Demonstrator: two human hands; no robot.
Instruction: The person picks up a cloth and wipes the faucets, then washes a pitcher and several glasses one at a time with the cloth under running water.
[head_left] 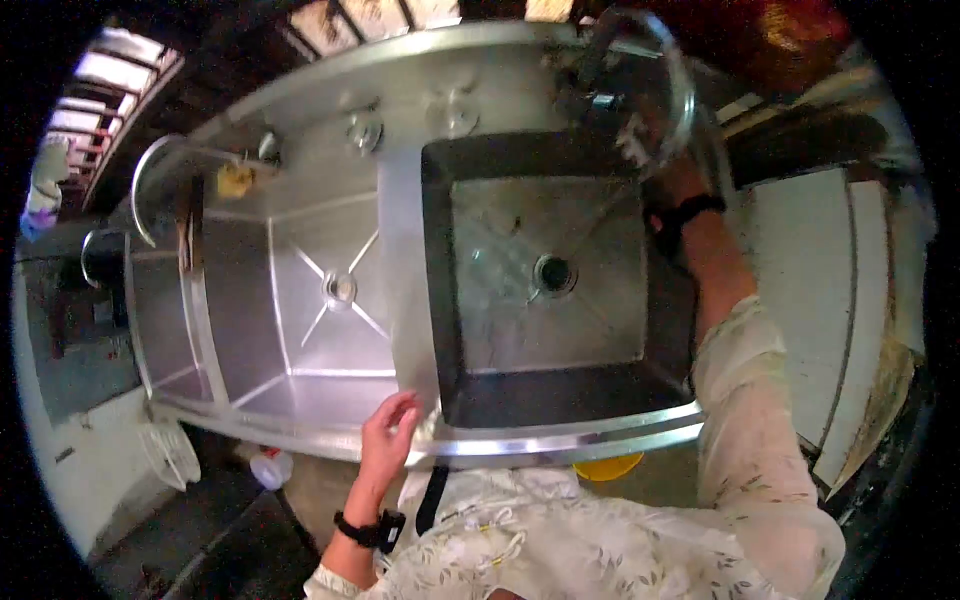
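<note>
My left hand point(390, 428) hovers by the front rim of the steel sink point(408, 250), near the divider between two basins. Its fingers are loosely curled and apart, with nothing in them. My right hand point(672, 165) reaches to the back right corner of the right basin point(550, 330), beneath the curved faucet point(688, 95). In the shadow there its fingers close around a whitish, ragged patch point(634, 140), and I cannot tell what this is. The right basin has a dark drain point(554, 275) and a wet-looking bottom. A black band circles each wrist.
Left of the divider lies another basin point(325, 225), with a yellow sponge-like thing point(235, 181) on its back ledge and another curved faucet point(140, 190). White boards point(800, 290) stand at the right. A yellow container point(608, 467) shows below the front rim.
</note>
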